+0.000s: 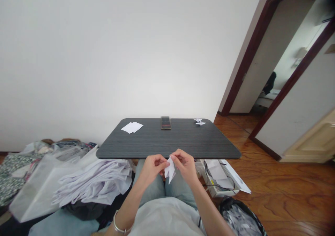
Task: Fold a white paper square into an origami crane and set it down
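Both sets of fingers pinch the small white folded paper (pixel 170 170) over the lap, just short of the dark striped bench (pixel 167 143). The left hand (pixel 152 167) and right hand (pixel 186 164) flank it evenly, its long points hanging downward.

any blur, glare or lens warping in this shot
Head view: soft, even light, no glare on the dark table; the wide lens slants the door frame at right; the small box at the table's far edge looks smeared; the left hand, right hand and the folded paper they pinch are fairly sharp.
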Motion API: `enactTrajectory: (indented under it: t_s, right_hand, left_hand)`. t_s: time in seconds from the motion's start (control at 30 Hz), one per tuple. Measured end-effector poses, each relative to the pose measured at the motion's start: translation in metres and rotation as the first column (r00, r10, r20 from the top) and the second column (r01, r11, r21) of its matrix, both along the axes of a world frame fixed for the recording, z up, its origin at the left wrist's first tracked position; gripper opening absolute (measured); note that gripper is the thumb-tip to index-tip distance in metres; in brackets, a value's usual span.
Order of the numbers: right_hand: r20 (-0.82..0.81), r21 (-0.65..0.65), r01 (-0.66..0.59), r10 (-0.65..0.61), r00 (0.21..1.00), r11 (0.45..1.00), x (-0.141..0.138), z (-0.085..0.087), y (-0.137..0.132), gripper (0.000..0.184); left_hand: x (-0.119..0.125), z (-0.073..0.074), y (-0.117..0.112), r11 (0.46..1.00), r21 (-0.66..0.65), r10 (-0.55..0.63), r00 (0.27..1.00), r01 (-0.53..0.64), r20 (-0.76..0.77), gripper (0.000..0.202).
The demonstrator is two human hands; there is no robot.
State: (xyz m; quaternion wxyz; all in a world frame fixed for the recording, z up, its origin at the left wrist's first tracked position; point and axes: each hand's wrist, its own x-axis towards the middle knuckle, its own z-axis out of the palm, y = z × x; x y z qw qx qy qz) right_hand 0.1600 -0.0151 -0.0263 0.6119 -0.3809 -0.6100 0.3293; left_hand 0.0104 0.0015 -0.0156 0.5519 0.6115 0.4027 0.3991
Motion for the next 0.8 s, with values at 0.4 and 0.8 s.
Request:
enactTrajectory:
  t_s: [0.4,0.8]
  right_hand:
    - [0.031,0.057,-0.013,0.011,0.999,0.998,0.0017,0.0029,-0.0014,0.022]
    - [0.064,0.080,0.128,-0.133,0.989,0.989,0.0002,0.0045,-0.0025,0.019]
  left_hand:
    - [-0.0014,-0.0012,-0.0002,1.000,-0.004,-0.003,1.000,0.003,-0.005,0.024]
    - [0.0015,0.0037,-0.0034,1.000,0.026,0.004,1.000,-0.004,-0.022,0.023]
